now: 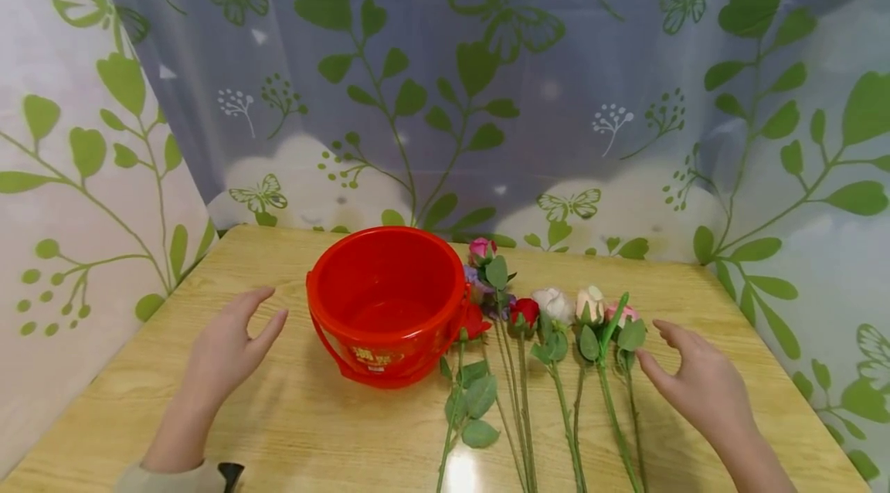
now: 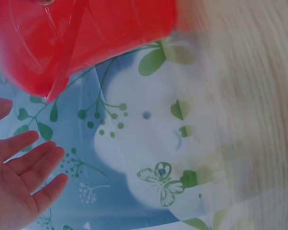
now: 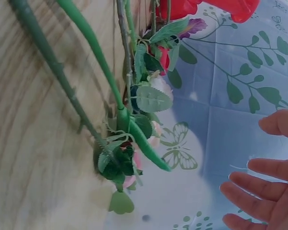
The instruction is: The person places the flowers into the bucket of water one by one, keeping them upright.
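A red plastic bucket [image 1: 385, 346] with its handle lowered at the front stands left of the flowers on the table. To its left, my left hand [image 1: 225, 346] hovers with fingers spread, apart from the bucket and holding nothing. My right hand [image 1: 698, 377] is held beside the rightmost flowers, fingers apart, empty. Between bucket and right hand, artificial flowers lie in a row, stems toward me: a magenta rose [image 1: 481, 248], a dark red rose [image 1: 524, 312], a white rose [image 1: 554, 305], a cream rose [image 1: 590, 304] and a pink rose [image 1: 621, 314]. A bright green stem [image 3: 93, 48] lies among them.
The wooden table [image 1: 313, 439] ends at the back against a printed curtain [image 1: 431, 91] with leaves and butterflies. Similar curtains hang at left and right. A purple flower [image 1: 476, 280] and a red flower [image 1: 474, 321] lie close against the bucket's right side.
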### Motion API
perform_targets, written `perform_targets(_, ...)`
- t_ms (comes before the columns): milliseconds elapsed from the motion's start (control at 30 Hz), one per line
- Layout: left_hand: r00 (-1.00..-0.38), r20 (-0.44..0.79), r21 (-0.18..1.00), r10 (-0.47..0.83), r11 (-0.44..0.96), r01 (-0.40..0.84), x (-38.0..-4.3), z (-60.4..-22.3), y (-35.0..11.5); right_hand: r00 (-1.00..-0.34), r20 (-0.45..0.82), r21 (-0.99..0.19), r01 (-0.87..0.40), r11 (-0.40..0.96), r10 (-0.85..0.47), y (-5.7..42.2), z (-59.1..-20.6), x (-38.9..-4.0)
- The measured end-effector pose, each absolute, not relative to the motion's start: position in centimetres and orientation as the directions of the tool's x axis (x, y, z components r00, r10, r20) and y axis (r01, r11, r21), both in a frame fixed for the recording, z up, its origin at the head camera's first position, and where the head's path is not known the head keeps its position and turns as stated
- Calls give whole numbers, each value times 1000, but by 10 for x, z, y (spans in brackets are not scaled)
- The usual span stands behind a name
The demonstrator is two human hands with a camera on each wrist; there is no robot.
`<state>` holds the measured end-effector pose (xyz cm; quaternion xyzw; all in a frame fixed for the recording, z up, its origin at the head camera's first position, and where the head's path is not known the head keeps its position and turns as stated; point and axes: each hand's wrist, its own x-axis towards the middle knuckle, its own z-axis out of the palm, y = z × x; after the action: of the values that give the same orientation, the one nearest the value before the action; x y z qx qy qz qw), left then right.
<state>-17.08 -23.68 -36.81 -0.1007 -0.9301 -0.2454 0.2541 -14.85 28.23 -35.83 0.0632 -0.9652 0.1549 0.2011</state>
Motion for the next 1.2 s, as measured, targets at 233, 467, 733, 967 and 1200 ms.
perform_targets(233,-785,613,400,82,825,399,-178,-365,-232,-937,344,-325,-179,929,-60,286,-363,-153)
perform_targets(467,-773,624,410,113,794,448,-184,-363,-223,-958,278,-391,-176,903,-66,290,-374,-156)
perform_targets(733,-759,639,436,125,754,491,-188,-362,-213,-980,186,-508,-153,847,-66,298,-385,-159)
perform_targets(967,-775,617,449,141,745,493,-190,-364,-207,-996,84,-598,-81,798,-38,305,-398,-164)
perform_targets(1200,-793,590,466,151,739,487,-192,-366,-202,-1000,-5,-656,-3,755,-9,310,-410,-166)
